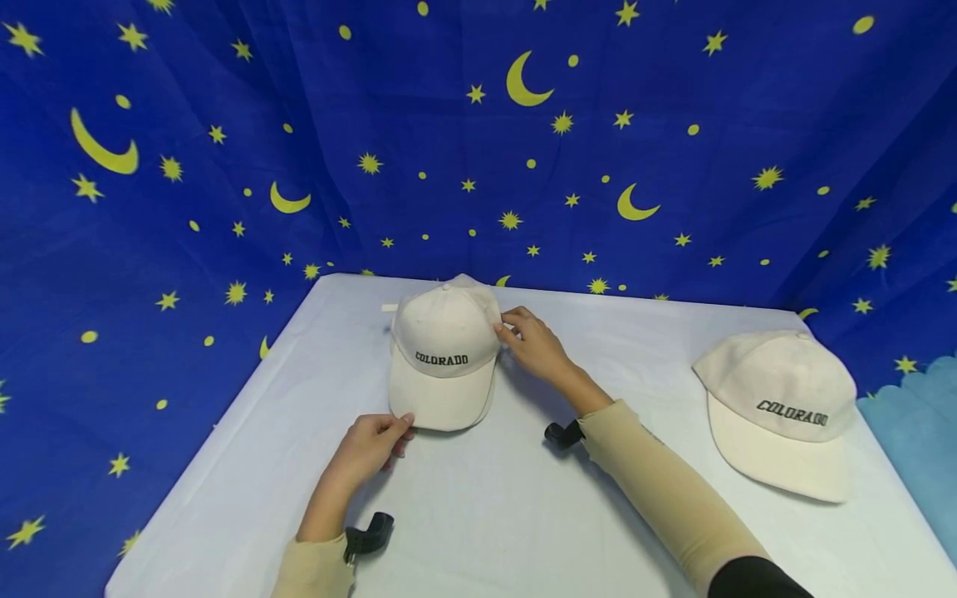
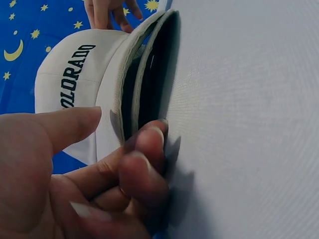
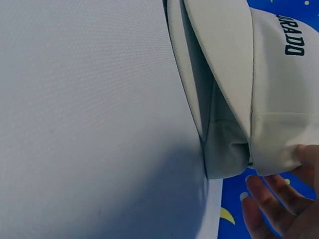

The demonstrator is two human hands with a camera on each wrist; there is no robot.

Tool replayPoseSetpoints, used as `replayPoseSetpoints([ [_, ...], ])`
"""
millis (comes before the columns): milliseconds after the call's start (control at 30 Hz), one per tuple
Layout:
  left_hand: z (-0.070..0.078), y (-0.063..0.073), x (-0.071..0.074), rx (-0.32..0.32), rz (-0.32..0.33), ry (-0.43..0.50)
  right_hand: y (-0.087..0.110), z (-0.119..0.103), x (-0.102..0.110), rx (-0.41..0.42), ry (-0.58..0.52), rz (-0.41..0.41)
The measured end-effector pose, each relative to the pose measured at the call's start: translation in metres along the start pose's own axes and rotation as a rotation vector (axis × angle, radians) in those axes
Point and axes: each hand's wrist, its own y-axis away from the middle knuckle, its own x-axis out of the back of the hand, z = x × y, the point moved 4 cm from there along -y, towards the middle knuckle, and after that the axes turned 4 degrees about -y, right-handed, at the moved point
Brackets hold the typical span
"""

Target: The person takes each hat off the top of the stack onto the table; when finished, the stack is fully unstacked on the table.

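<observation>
An off-white baseball cap lettered COLORADO sits at the table's back left, its brim toward me. A second cap lies under it, and the two brims show one above the other in both wrist views. My left hand pinches the front left edge of the top brim, thumb above and fingers beneath. With thumb and fingers, my right hand grips the lower right side of the top cap's crown. A pale strap end sticks out behind the caps on the left.
Another off-white COLORADO cap rests at the table's right side. The white-covered table backs onto a blue curtain with yellow moons and stars. Light blue cloth hangs past the right edge.
</observation>
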Motion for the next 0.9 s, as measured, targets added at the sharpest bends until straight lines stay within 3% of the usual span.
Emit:
replayPoseSetpoints([
  [300, -0.007, -0.005, -0.002, -0.006, -0.046, 0.135, -0.001, -0.002, 0.003, 0.066, -0.063, 0.078],
  [533, -0.016, -0.010, -0.001, -0.001, -0.078, 0.222, -0.001, -0.006, 0.007, 0.069, -0.069, 0.096],
  [900, -0.016, -0.010, 0.000, 0.020, -0.043, 0.306, 0.001, -0.012, 0.013, 0.105, -0.066, 0.150],
])
